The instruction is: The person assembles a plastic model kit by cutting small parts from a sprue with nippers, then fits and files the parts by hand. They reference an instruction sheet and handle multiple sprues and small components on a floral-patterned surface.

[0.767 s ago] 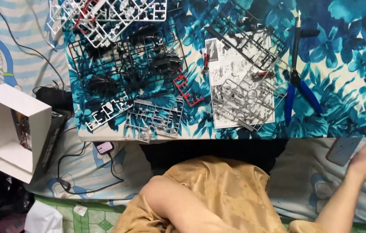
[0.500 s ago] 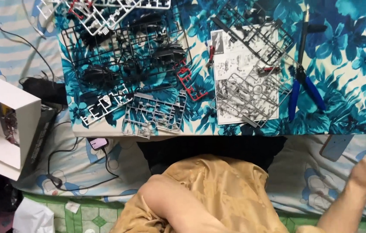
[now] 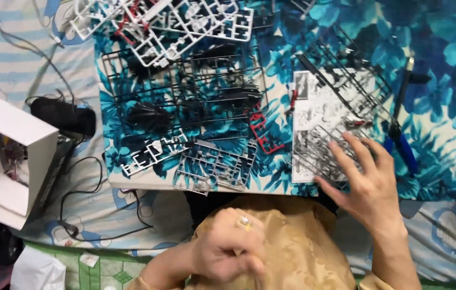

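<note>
Currently right hand [image 3: 365,185] is laid open, fingers spread, on grey parts frame [image 3: 324,153] over instruction sheet [image 3: 314,115] at tabletop [image 3: 443,48] front edge. Left hand [image 3: 228,249] is loosely curled near lap, nothing seen gripped. Frame should be pinched by its edge bar, lifted flat so thin pcs aren't bent.

Single view only: a head-worn camera looks steeply down from above the person's lap onto the blue floral work surface [image 3: 443,32], at close range. The surface's near edge crosses mid-frame; no second view shares the scene.
</note>
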